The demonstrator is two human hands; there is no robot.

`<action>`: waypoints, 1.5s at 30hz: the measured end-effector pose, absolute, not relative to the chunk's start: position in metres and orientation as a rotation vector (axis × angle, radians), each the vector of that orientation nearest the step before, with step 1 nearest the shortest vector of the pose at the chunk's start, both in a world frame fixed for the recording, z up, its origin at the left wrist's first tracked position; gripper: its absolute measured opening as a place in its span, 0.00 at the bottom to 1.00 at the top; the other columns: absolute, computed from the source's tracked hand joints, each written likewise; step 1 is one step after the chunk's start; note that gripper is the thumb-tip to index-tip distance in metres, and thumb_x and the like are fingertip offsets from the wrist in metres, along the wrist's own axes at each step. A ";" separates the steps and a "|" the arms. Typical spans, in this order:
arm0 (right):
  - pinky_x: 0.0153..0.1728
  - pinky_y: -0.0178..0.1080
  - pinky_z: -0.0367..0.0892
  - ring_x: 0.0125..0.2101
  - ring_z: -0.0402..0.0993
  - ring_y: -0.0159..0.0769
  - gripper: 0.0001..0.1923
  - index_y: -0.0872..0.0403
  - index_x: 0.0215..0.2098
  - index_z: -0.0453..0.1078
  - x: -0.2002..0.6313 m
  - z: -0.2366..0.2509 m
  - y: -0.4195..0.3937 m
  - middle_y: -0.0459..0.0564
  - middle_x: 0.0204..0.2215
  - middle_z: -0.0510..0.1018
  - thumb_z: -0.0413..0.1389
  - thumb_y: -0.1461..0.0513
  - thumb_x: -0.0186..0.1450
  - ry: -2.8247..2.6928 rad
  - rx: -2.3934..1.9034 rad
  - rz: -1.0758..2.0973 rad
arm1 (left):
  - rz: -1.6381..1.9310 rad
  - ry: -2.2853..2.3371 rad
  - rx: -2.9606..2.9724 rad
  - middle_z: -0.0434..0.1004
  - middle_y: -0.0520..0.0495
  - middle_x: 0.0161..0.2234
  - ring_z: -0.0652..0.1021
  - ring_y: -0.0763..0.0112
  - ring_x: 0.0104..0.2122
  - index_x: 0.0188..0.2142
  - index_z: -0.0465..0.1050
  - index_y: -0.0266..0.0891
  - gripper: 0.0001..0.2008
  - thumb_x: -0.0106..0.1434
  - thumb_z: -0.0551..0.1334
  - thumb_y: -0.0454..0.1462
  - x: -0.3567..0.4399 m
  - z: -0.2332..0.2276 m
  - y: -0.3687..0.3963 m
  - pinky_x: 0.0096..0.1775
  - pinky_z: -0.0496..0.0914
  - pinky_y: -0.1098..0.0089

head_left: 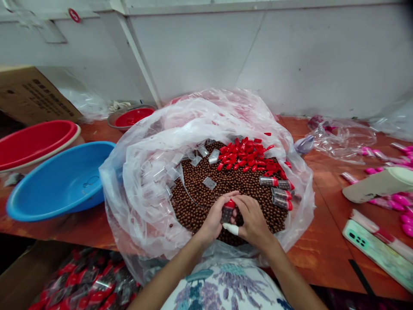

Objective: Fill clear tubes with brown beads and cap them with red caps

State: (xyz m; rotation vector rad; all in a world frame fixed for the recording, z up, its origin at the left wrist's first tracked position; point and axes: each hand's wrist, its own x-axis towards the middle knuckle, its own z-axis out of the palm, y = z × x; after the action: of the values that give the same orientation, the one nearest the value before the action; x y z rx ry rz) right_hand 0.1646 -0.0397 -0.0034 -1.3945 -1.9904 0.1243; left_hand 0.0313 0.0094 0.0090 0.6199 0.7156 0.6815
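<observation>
A small transparent tube with a red cap [228,212] and dark contents is between my two hands, over a heap of brown beads [200,193]. My left hand [213,218] is closed around its left side. From the right, my right hand [253,217] closes on the same tube, and its thumb wears a white cover [231,228]. Red caps [241,153] lie piled on the far side of the beads. Several filled tubes [282,193] rest at the right, and empty transparent tubes [158,172] gather at the left. A thin strip [190,193] reaches across the beads.
A large plastic bag [129,181] surrounds the beads. Blue [58,181] and red [35,144] basins stand left, near a cardboard box [35,94]. A phone [377,249], a beige cup [383,185] and pink pieces [402,200] lie right. More red-capped tubes [93,284] fill a box below.
</observation>
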 end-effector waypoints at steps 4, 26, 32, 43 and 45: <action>0.51 0.52 0.56 0.49 0.63 0.47 0.31 0.54 0.55 0.56 0.166 -0.005 -0.041 0.57 0.47 0.70 0.56 0.57 0.55 -2.067 -1.334 0.007 | 0.698 0.753 0.638 0.66 0.53 0.18 0.65 0.77 0.16 0.54 0.64 0.37 0.25 0.58 0.52 0.43 0.032 0.004 0.004 0.20 0.60 0.75; 0.52 0.42 0.57 0.52 0.60 0.42 0.25 0.53 0.53 0.64 0.238 -0.016 0.018 0.53 0.52 0.66 0.46 0.72 0.57 -2.047 -1.936 -0.168 | 0.415 1.304 2.344 0.69 0.45 0.40 0.68 0.65 0.42 0.42 0.73 0.39 0.13 0.57 0.60 0.35 -0.014 -0.029 0.113 0.46 0.62 0.67; 0.46 0.42 0.59 0.44 0.65 0.43 0.26 0.55 0.53 0.64 0.233 -0.016 0.096 0.57 0.50 0.69 0.46 0.73 0.57 -2.096 -1.982 -0.139 | 0.434 1.323 2.096 0.68 0.47 0.33 0.70 0.66 0.36 0.39 0.76 0.40 0.12 0.53 0.63 0.38 0.003 -0.035 0.109 0.41 0.63 0.69; 0.42 0.41 0.60 0.40 0.66 0.42 0.10 0.55 0.40 0.69 0.229 -0.009 0.086 0.55 0.37 0.74 0.51 0.65 0.61 -2.015 -1.856 -0.038 | 0.627 1.184 1.670 0.73 0.49 0.30 0.72 0.69 0.30 0.35 0.74 0.36 0.13 0.48 0.66 0.35 0.044 -0.056 0.107 0.34 0.67 0.70; 0.43 0.41 0.61 0.40 0.66 0.42 0.11 0.55 0.43 0.67 0.228 -0.008 0.074 0.54 0.38 0.74 0.50 0.62 0.63 -1.911 -1.842 -0.019 | 0.639 1.144 1.576 0.73 0.50 0.29 0.72 0.72 0.27 0.35 0.73 0.35 0.13 0.48 0.65 0.35 0.045 -0.056 0.105 0.29 0.67 0.72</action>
State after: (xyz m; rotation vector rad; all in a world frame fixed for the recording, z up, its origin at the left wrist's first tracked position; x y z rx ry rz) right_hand 0.2285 0.0740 -0.0079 -1.8422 -1.9108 -0.0190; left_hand 0.0454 0.1051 -0.0564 1.5757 1.1438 0.6388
